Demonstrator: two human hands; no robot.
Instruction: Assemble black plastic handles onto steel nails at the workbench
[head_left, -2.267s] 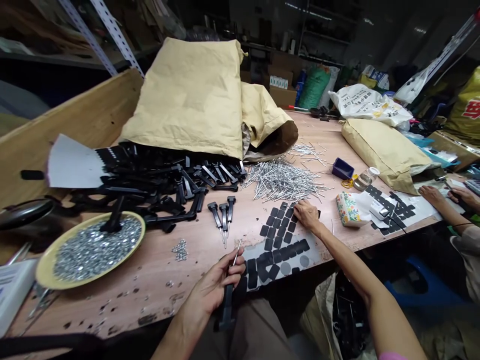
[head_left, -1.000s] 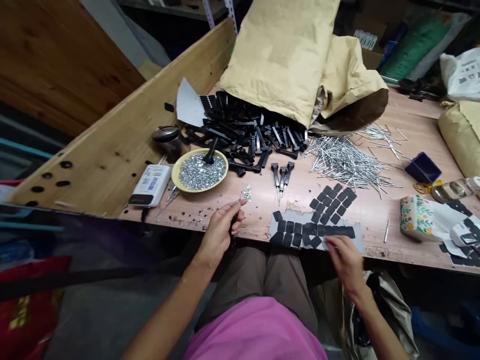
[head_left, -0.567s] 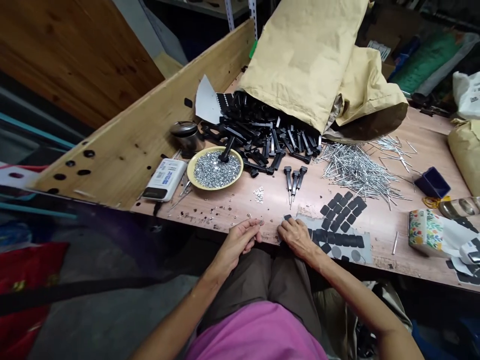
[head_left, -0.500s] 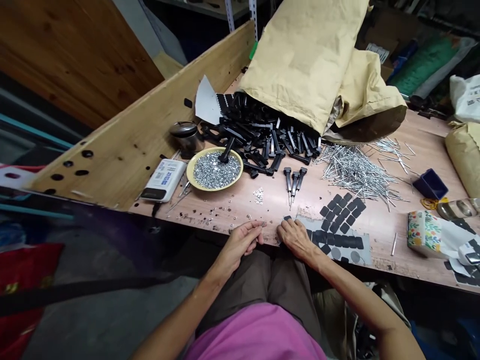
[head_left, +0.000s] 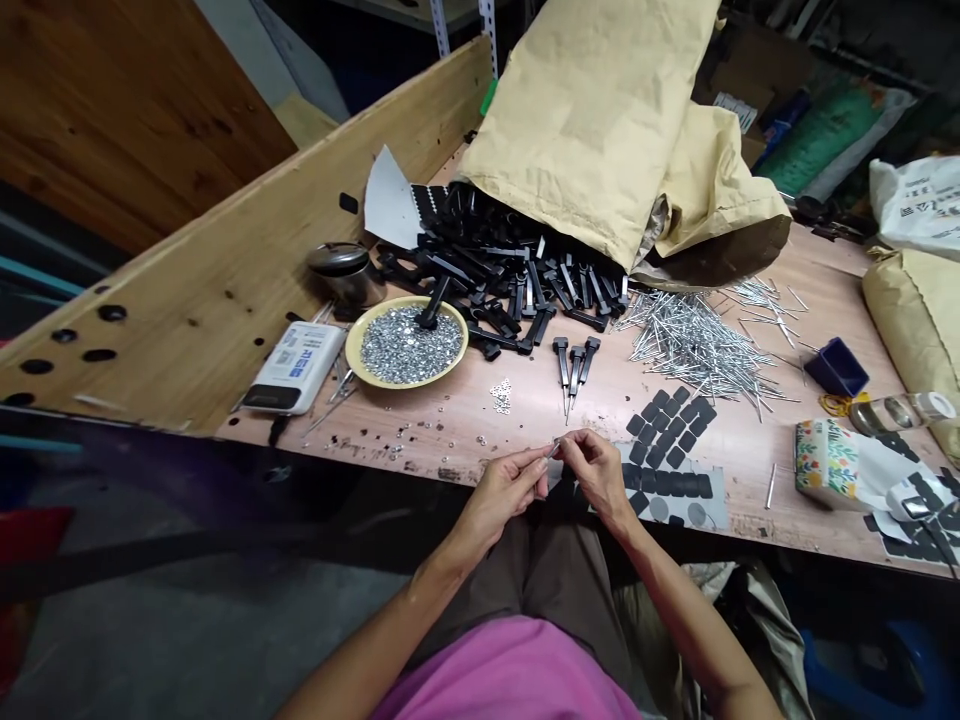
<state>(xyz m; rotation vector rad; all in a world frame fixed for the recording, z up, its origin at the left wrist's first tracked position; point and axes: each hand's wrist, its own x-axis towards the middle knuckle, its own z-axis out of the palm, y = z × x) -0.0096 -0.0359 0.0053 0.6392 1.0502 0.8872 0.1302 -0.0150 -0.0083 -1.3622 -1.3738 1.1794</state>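
Note:
Between the fingertips of my left hand (head_left: 511,488) is a thin metal pin (head_left: 553,449), pointing up to the right. My right hand (head_left: 598,472) has its thumb and forefinger pinched at the pin's far end; anything small in that pinch is too tiny to make out. Beyond the hands lie three black-headed pins (head_left: 576,366) and a small cluster of metal nuts or washers (head_left: 501,396). A grey sheet with black adhesive pads (head_left: 679,484) is close to my right wrist.
A yellow bowl (head_left: 355,362) of tiny metal pieces stands left, beside a white box-shaped device (head_left: 296,365). Black plastic parts (head_left: 517,280) spill from a paper sack (head_left: 592,120). Loose metal pins (head_left: 690,340) are heaped right. A blue cup (head_left: 838,368) and flowered box (head_left: 825,462) stand farther right.
My right hand has lifted from the pad sheet and moved to meet the left at the pin. The view has shifted slightly right.

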